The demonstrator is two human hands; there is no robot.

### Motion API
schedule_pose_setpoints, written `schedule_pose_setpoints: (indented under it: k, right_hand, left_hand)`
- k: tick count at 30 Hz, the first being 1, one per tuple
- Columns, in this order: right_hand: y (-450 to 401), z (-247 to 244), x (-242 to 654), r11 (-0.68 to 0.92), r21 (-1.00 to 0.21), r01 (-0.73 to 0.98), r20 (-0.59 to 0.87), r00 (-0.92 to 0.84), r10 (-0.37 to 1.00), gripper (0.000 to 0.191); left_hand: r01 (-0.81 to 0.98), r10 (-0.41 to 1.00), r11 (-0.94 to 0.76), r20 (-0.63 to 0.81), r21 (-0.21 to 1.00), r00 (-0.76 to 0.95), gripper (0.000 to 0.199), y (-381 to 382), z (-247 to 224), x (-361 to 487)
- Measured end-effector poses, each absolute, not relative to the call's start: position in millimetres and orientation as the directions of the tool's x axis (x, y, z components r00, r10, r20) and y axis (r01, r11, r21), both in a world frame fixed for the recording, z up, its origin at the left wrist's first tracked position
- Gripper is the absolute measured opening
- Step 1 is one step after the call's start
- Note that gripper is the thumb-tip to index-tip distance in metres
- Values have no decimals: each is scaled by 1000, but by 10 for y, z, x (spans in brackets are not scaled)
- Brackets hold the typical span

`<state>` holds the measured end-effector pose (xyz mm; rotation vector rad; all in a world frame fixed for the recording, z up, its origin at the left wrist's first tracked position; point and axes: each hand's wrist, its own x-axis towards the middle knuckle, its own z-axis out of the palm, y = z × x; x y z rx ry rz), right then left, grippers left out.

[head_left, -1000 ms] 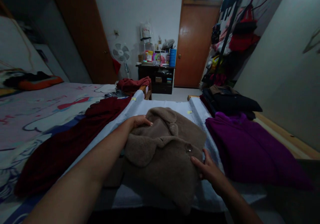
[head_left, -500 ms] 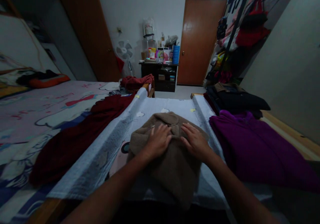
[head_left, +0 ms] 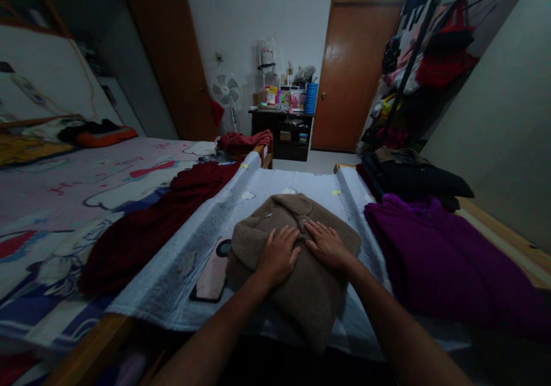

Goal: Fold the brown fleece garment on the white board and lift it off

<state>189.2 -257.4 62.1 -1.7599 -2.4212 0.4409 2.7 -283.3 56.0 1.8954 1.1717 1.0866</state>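
Observation:
A brown fleece jacket [head_left: 301, 294], its collar at the far end, lies partly folded on a pale blue cloth [head_left: 275, 180]. Its lower tip hangs over the near edge. My left hand [head_left: 279, 255] rests flat on the left front of the jacket, fingers stretched out. Beside it, my right hand [head_left: 328, 244] lies with spread fingers near the jacket's middle seam, below the collar. Neither hand grips the fabric. Left of the jacket, a pink phone [head_left: 213, 277] with a dark round camera area lies on the cloth, close to my left forearm.
A folded purple jacket [head_left: 447, 259] lies on the right, with a stack of dark clothes [head_left: 413, 173] behind it. On the left, a dark red garment [head_left: 155, 225] covers the edge of a patterned bed [head_left: 107, 173]. A fan [head_left: 226, 90] and black cabinet [head_left: 282, 136] stand at the back.
Both hands have slid slightly nearer to me over the brown jacket, my right hand closer to the middle. The view has shifted left, and the whole phone now shows.

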Motion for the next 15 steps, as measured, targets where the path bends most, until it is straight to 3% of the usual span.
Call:
schedule_pose_setpoints:
  k: [4,6,10,15]
  right_hand:
    - [-2469,743,1992,317,-405,857,-41,-364,931,57]
    - [-2369,803,2057,315,-457,832,-6,-357,934,49]
    - [-2118,815,2174,190,-470,862,52,-188,981,48]
    - [-1845,669,2318,38,-500,865,-37,-65,997,52]
  left_hand:
    - [357,922,-388,355,850,156,25,-3209,710,-55]
    - [320,952,-303,297,898,69,12,-3358,755,-101]
    - [33,1000,-1,1,999,-8,10,-3493,727,-225]
    - [-217,958,269,-284,938,-40,28,-3592,576,-459]
